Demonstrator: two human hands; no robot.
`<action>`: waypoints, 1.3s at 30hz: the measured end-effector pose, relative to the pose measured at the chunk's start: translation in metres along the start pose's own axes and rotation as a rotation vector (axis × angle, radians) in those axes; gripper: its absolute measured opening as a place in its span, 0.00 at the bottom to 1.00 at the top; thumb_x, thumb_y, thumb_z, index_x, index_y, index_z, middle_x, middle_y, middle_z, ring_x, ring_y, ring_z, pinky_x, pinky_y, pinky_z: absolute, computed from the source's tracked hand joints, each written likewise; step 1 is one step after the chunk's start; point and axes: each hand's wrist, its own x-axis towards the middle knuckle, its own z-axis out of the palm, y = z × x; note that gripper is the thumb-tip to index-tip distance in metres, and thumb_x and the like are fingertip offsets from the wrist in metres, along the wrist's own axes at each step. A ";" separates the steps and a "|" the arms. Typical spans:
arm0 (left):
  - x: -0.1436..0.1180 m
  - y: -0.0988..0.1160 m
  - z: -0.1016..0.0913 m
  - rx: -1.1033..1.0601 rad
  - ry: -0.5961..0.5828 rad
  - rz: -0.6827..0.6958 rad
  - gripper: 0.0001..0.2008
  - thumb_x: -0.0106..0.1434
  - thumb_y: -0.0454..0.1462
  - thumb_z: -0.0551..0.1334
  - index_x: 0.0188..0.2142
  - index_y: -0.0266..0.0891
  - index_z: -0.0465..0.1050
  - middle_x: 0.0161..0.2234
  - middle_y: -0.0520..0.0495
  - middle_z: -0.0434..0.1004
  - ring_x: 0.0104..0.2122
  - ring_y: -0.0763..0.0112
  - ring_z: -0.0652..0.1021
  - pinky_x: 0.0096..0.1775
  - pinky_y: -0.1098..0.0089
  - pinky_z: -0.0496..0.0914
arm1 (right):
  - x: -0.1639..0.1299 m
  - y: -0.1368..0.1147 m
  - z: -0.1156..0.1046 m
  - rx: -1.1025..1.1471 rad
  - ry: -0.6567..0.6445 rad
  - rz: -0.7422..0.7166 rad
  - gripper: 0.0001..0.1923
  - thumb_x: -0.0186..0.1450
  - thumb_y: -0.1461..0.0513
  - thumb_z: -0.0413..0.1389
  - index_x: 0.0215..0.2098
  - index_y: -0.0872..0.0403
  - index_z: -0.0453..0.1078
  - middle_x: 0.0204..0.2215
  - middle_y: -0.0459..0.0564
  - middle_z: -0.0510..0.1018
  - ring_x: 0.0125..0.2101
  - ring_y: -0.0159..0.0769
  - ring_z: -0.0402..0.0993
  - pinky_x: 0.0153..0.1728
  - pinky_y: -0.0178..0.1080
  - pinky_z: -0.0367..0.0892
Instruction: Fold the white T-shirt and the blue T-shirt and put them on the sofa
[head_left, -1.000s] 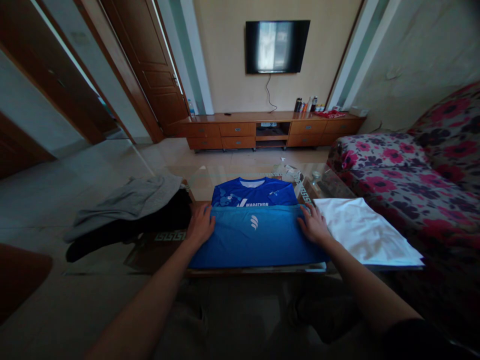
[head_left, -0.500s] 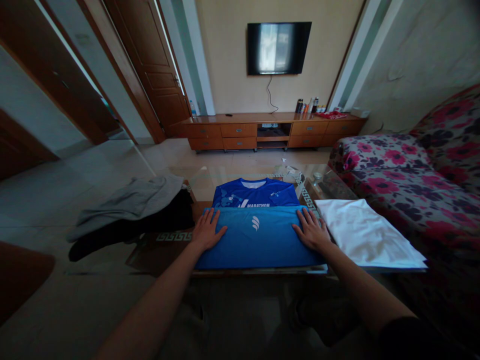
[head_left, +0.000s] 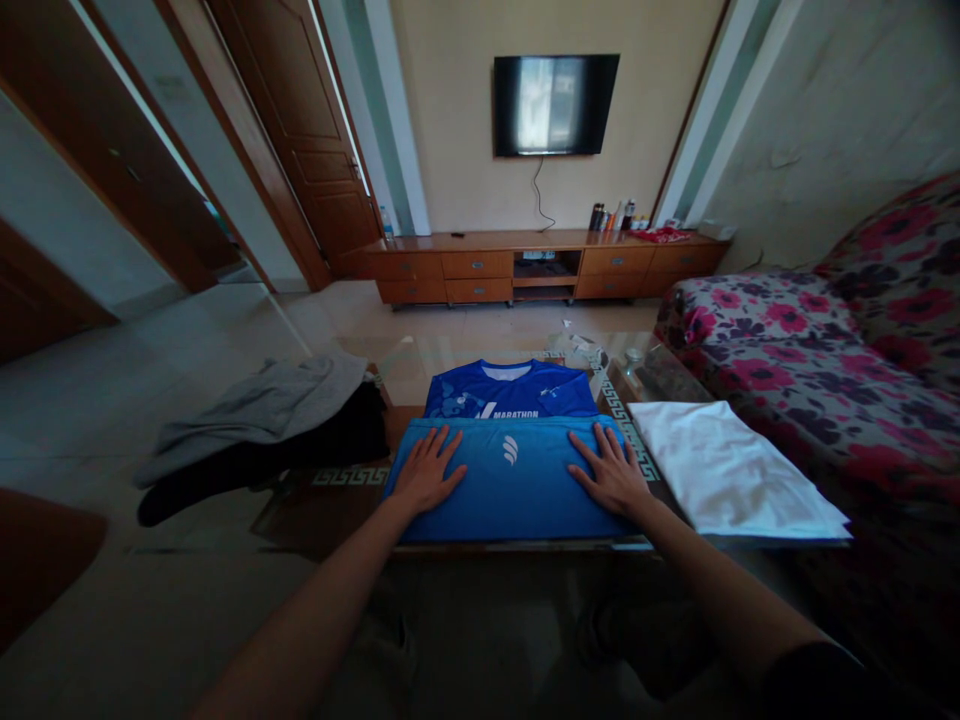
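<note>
A blue T-shirt (head_left: 517,390) lies on the glass table with its collar away from me and white MARATHON lettering partly covered. Its lighter blue lower part (head_left: 510,505), bearing a white wing-like mark, is folded up over the chest. My left hand (head_left: 429,470) rests flat on the left side of this folded part, fingers spread. On the right side my right hand (head_left: 611,472) presses flat in the same way, fingers apart. Neither hand grips the cloth.
A folded white garment (head_left: 735,470) lies at the table's right. Grey clothing (head_left: 262,410) over black clothing (head_left: 300,455) lies at the left. Beyond the glass table (head_left: 390,360) stand a low wooden cabinet (head_left: 480,265) and, to the right, a flowered sofa (head_left: 795,370).
Both hands have slid inward over the folded cloth, closer to each other and to the white mark. They remain flat. The camera view has tipped up slightly.
</note>
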 end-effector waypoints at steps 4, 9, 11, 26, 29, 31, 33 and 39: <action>-0.005 -0.004 0.002 -0.032 -0.026 0.007 0.36 0.70 0.58 0.49 0.73 0.53 0.48 0.74 0.50 0.42 0.72 0.53 0.46 0.69 0.50 0.45 | -0.005 0.001 0.001 0.016 -0.015 0.006 0.37 0.70 0.36 0.39 0.73 0.33 0.44 0.75 0.46 0.31 0.72 0.59 0.31 0.66 0.65 0.36; 0.001 -0.007 -0.007 -0.113 -0.048 -0.030 0.34 0.71 0.56 0.48 0.72 0.52 0.49 0.73 0.48 0.47 0.71 0.53 0.51 0.68 0.50 0.49 | -0.003 0.004 0.003 0.046 -0.002 -0.001 0.36 0.71 0.38 0.39 0.74 0.35 0.46 0.75 0.48 0.37 0.72 0.56 0.34 0.67 0.65 0.36; 0.012 -0.009 -0.013 -0.125 0.024 -0.063 0.31 0.72 0.54 0.48 0.71 0.49 0.52 0.72 0.45 0.51 0.71 0.54 0.54 0.68 0.51 0.49 | 0.010 0.011 0.000 0.076 0.027 0.021 0.36 0.72 0.40 0.38 0.74 0.40 0.46 0.75 0.50 0.41 0.72 0.53 0.37 0.68 0.62 0.39; 0.158 -0.096 0.013 -0.316 0.244 -0.373 0.25 0.67 0.42 0.59 0.61 0.35 0.66 0.57 0.34 0.72 0.58 0.56 0.73 0.60 0.60 0.64 | 0.193 0.063 0.007 0.227 0.238 0.270 0.25 0.66 0.58 0.55 0.58 0.62 0.70 0.54 0.69 0.74 0.56 0.54 0.70 0.59 0.50 0.63; 0.177 -0.107 0.022 -0.319 0.231 -0.381 0.25 0.67 0.42 0.59 0.61 0.38 0.66 0.57 0.36 0.73 0.57 0.56 0.73 0.61 0.56 0.63 | 0.218 0.071 0.017 0.311 0.259 0.283 0.26 0.65 0.58 0.56 0.59 0.61 0.70 0.50 0.65 0.77 0.49 0.48 0.75 0.54 0.46 0.67; 0.185 -0.110 0.025 -0.282 0.215 -0.389 0.26 0.67 0.43 0.58 0.63 0.41 0.65 0.59 0.37 0.72 0.59 0.53 0.71 0.62 0.51 0.60 | 0.231 0.078 0.022 0.365 0.249 0.290 0.28 0.64 0.58 0.57 0.60 0.60 0.68 0.46 0.61 0.79 0.43 0.45 0.77 0.51 0.45 0.70; 0.191 -0.109 0.027 -0.251 0.202 -0.407 0.26 0.68 0.42 0.57 0.65 0.45 0.64 0.63 0.39 0.68 0.63 0.50 0.67 0.63 0.48 0.58 | 0.240 0.082 0.026 0.383 0.233 0.269 0.28 0.63 0.59 0.57 0.61 0.57 0.68 0.43 0.57 0.81 0.40 0.44 0.78 0.50 0.46 0.70; 0.204 -0.097 0.031 -0.211 0.202 -0.453 0.24 0.69 0.39 0.54 0.63 0.48 0.68 0.65 0.39 0.64 0.64 0.45 0.63 0.62 0.41 0.56 | 0.256 0.081 0.032 0.397 0.239 0.191 0.33 0.60 0.62 0.57 0.64 0.53 0.67 0.50 0.55 0.80 0.44 0.45 0.78 0.53 0.49 0.69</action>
